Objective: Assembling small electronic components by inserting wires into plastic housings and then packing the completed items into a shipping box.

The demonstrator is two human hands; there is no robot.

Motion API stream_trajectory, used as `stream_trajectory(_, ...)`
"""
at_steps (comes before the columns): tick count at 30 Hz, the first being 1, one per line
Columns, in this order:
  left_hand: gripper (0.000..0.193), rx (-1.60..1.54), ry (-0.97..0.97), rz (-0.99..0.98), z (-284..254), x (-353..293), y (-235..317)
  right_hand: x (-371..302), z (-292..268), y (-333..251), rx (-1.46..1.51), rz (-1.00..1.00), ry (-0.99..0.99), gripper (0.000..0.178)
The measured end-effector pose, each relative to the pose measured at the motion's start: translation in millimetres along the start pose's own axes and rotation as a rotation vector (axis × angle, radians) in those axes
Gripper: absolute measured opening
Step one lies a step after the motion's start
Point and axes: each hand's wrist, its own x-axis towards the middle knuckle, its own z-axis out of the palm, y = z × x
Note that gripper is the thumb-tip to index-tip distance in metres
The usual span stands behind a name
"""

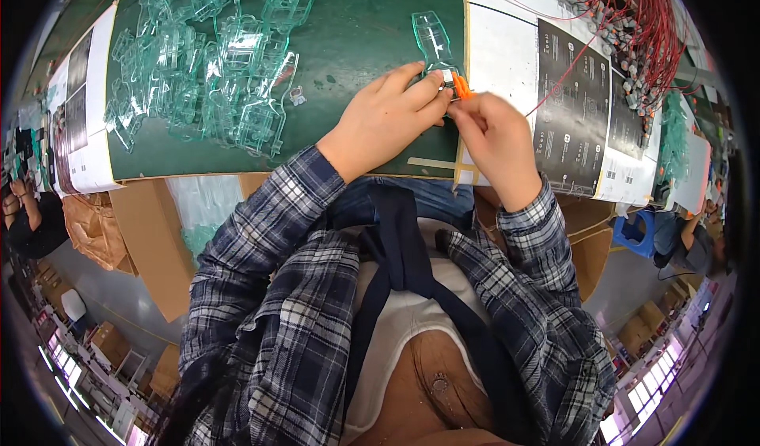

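A clear green plastic shell [430,37] lies on the table's green top, its far end showing beyond my fingers. My left hand [388,116] is closed over the near end of that shell, fingers pressing on it. At my left fingertips, a small white block [448,76] and a bright orange piece [461,87] sit at the shell's near end. Just right of them, my right hand [500,141] is closed in a pinch, thumb against forefinger, close to the orange piece. What the pinch holds is hidden by the fingers.
Many clear green shells [237,42] are heaped at the left. A tiny pale part [297,95] lies beside them. Bundled red wires [633,18] with small grey ends lie at the far right, on black-and-white printed sheets [574,106]. A cardboard box [150,232] stands below the table edge.
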Motion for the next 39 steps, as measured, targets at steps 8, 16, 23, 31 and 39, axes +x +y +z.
stream_trajectory(8,0.040,-0.057,0.004,-0.058,-3,-2,2,-8,-3,3,0.241,0.342,-0.012,0.012)
stream_trajectory(16,0.036,-0.120,-0.045,-0.087,-7,8,6,-26,0,-1,-0.243,-0.012,0.016,0.016)
stream_trajectory(23,0.029,-0.034,0.190,-0.256,7,7,30,33,-23,2,0.237,-0.097,0.079,0.022)
stream_trajectory(31,0.028,-0.066,0.172,-0.242,2,3,29,196,52,-10,-0.235,-0.296,-0.104,0.040)
stream_trajectory(39,0.029,-0.081,0.146,-0.244,-2,0,23,101,-6,68,0.502,0.235,0.022,0.040)
